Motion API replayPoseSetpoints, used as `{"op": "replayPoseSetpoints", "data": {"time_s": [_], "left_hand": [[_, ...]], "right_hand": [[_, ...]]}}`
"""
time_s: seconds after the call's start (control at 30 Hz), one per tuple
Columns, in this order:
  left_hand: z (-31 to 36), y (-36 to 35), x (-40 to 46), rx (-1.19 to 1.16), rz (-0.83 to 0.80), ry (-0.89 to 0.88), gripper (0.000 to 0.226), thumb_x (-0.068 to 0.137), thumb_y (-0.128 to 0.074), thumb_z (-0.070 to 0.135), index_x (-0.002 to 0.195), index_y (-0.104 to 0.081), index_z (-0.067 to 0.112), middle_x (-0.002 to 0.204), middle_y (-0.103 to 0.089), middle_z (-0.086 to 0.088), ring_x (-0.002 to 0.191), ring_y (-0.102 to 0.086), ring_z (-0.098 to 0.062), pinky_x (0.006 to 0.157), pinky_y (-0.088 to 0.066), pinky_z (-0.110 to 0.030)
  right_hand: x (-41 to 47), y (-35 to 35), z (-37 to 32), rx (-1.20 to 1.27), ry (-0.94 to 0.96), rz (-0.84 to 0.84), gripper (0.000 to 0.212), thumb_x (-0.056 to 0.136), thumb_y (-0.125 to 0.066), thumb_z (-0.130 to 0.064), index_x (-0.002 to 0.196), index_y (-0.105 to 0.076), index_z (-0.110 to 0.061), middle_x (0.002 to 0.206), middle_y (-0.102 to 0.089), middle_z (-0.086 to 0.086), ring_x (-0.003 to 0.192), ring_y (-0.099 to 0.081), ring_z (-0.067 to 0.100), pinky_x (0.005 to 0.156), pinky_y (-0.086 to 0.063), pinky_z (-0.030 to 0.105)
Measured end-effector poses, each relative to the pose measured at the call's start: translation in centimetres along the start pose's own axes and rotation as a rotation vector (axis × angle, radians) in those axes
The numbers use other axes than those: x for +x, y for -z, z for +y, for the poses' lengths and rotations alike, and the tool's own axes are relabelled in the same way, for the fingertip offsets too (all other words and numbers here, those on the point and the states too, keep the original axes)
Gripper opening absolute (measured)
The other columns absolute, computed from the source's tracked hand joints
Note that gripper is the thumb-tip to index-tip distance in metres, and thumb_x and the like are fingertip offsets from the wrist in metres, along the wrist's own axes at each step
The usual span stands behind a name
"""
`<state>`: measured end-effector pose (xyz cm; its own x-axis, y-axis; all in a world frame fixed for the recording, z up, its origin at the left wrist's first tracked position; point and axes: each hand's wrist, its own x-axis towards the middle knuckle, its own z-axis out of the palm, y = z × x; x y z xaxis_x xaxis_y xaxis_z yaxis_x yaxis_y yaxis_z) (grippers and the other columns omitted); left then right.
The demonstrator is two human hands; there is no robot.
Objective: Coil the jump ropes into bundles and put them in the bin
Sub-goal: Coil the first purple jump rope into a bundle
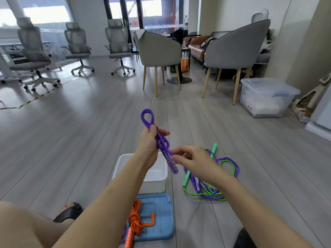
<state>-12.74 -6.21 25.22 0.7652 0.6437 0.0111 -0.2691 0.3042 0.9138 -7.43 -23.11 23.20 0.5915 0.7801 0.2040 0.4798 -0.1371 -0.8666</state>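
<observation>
- Head view: the left hand (149, 140) is raised above the floor, fingers and thumb curled round a folded bundle of purple cord jump rope (157, 138).
- A closed loop of that rope stands up above the left fist; the two patterned purple-and-white handles (171, 162) hang down below the palm, side by side.
- The right hand (192, 158) is just right of the bundle, index finger and thumb pinching a strand of the purple cord where it wraps over the handles; the other fingers are loosely bent.
- A white rectangular plastic bin (158, 178) sits on the grey plank floor (71, 140) directly under the left forearm; what shows of its inside looks bare, the rest is hidden by the arm.
- A blue moulded plastic lid (161, 219) lies flat on the floor, just in front of the bin on the near side.
- A coiled orange jump rope (135, 221) lies on the lid's left part, its patterned orange handle pointing toward the camera.
- Right of the bin, a loose tangle of green and purple jump ropes (211, 187) lies on the floor, partly behind the right forearm; green-and-white handles show at its top and left.
- Farther right, by the wall, a clear lidded storage box (265, 97).
- Beyond: two grey upholstered armchairs (159, 49) with wooden legs; three grey mesh office chairs (77, 43) at left.
</observation>
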Motion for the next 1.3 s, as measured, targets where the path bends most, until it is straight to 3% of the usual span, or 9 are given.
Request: {"op": "replayPoseSetpoints", "data": {"time_s": [0.07,0.17,0.4,0.53,0.7,0.83,0.93,1.07,1.3], "left_hand": [[0.9,0.9,0.8,-0.114,0.028,-0.036,0.027,0.112,-0.032,0.023,0.09,-0.047,0.015,0.067,-0.054,0.002,0.064,-0.063,-0.016,0.067,-0.05,-0.03],[2.0,1.9,1.3,-0.216,0.051,-0.03,0.029,0.112,-0.032,0.028,0.088,-0.045,0.017,0.063,-0.044,0.004,0.053,-0.048,-0.014,0.059,-0.047,-0.03],[1.4,0.7,-0.4,0.119,-0.053,-0.013,0.032,0.111,-0.034,0.031,0.085,-0.045,0.016,0.062,-0.043,0.004,0.051,-0.041,-0.013,0.05,-0.039,-0.027],[0.7,-0.2,-1.4,0.266,-0.172,0.019,0.031,0.111,-0.035,0.03,0.086,-0.047,0.015,0.063,-0.046,0.002,0.053,-0.045,-0.015,0.05,-0.042,-0.027],[-0.6,-1.3,-3.0,0.536,-0.317,-0.009,0.035,0.112,-0.032,0.028,0.095,-0.052,0.005,0.063,-0.059,-0.011,0.052,-0.055,-0.021,0.053,-0.048,-0.029],[-1.6,-1.9,-3.7,0.573,-0.409,0.002,0.037,0.112,-0.031,0.033,0.107,-0.051,0.002,0.063,-0.056,-0.02,0.049,-0.055,-0.026,0.049,-0.047,-0.028],[-1.9,-1.8,-3.8,0.567,-0.414,0.028,0.033,0.112,-0.03,0.035,0.106,-0.05,0.009,0.065,-0.053,-0.014,0.047,-0.049,-0.021,0.048,-0.043,-0.029],[-1.1,-1.5,-3.6,0.544,-0.371,0.079,0.031,0.112,-0.029,0.035,0.102,-0.047,0.012,0.061,-0.047,-0.003,0.047,-0.04,-0.015,0.046,-0.036,-0.025],[-0.4,-1.9,-3.9,0.621,-0.526,0.079,0.029,0.113,-0.028,0.03,0.108,-0.047,0.009,0.066,-0.043,-0.002,0.049,-0.036,-0.015,0.047,-0.031,-0.026]], "right_hand": [[-0.2,0.4,0.4,-0.061,0.028,-0.095,0.019,0.097,-0.069,-0.018,0.111,-0.079,-0.024,0.07,-0.067,-0.017,0.061,-0.048,0.004,0.061,-0.038,0.017],[0.0,1.5,1.3,-0.019,-0.021,-0.055,0.017,0.096,-0.07,-0.017,0.105,-0.079,-0.029,0.07,-0.067,-0.015,0.066,-0.052,0.004,0.068,-0.042,0.022],[0.5,2.8,0.3,-0.156,0.119,0.112,0.008,0.095,-0.072,-0.025,0.096,-0.077,-0.032,0.089,-0.068,-0.01,0.082,-0.063,0.012,0.077,-0.052,0.036],[0.9,2.9,-0.8,-0.246,0.281,0.151,0.009,0.091,-0.078,-0.022,0.099,-0.081,-0.025,0.089,-0.058,-0.009,0.067,-0.052,0.007,0.065,-0.036,0.014],[0.9,2.8,-1.2,-0.385,0.35,0.215,0.014,0.084,-0.084,-0.015,0.095,-0.076,-0.018,0.083,-0.058,-0.017,0.075,-0.055,-0.011,0.069,-0.038,0.007],[1.0,2.3,-0.4,-0.442,0.337,0.245,0.019,0.081,-0.082,-0.012,0.092,-0.069,-0.02,0.086,-0.056,-0.019,0.075,-0.054,-0.006,0.072,-0.037,0.01],[1.1,2.3,-0.1,-0.441,0.322,0.243,0.021,0.082,-0.082,-0.017,0.093,-0.065,-0.022,0.087,-0.06,-0.014,0.078,-0.057,0.006,0.072,-0.043,0.018],[1.0,3.8,0.7,-0.434,0.248,0.226,0.02,0.086,-0.081,-0.034,0.091,-0.063,-0.027,0.081,-0.06,-0.015,0.075,-0.057,0.001,0.066,-0.043,0.014],[1.4,5.1,2.0,-0.492,0.311,0.259,0.006,0.095,-0.073,-0.025,0.096,-0.07,-0.02,0.087,-0.06,-0.012,0.077,-0.056,0.009,0.068,-0.045,0.024]]}}
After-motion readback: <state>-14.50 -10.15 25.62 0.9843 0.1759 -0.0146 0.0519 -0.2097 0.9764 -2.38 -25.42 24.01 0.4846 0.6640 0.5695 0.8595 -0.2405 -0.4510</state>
